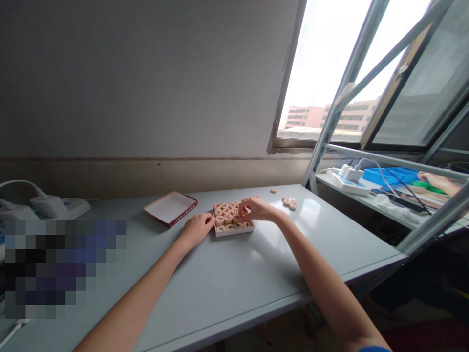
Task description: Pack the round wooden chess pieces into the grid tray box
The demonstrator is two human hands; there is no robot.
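Fingers of the right hand point(244, 208) are curled and partly closed over the right side of the xiangqi pieces point(227, 216) in a white tray point(233, 232); the hand hides whether a piece is gripped. Fingers of the left hand point(210, 222) are loosely extended, touching the tray's left edge. The tray sits near the rear edge of the bench point(330, 244), with open room toward the front edge. A red-rimmed lid point(170, 208) lies to its left; a loose cluster of pieces point(288, 202) and a single piece point(273, 190) lie to its right.
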